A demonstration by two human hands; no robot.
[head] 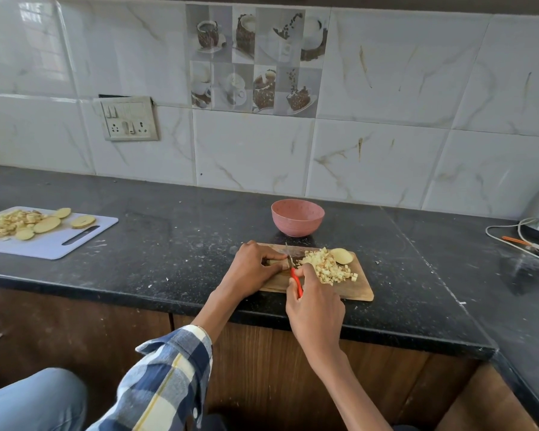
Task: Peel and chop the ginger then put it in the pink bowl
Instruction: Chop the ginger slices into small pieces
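Ginger [330,266], pale yellow and diced into small cubes, lies heaped on a wooden cutting board [352,290] on the speckled black counter [175,244]. Left hand [253,269] fingers curl over an uncut piece; right hand [315,303] grips a red-handled knife [295,279]. The round pink bowl [297,217] sits just behind.

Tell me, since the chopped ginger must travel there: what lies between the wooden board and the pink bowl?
Only bare black counter, as the head view shows: the pink bowl stands just behind the wooden board, apart from it.
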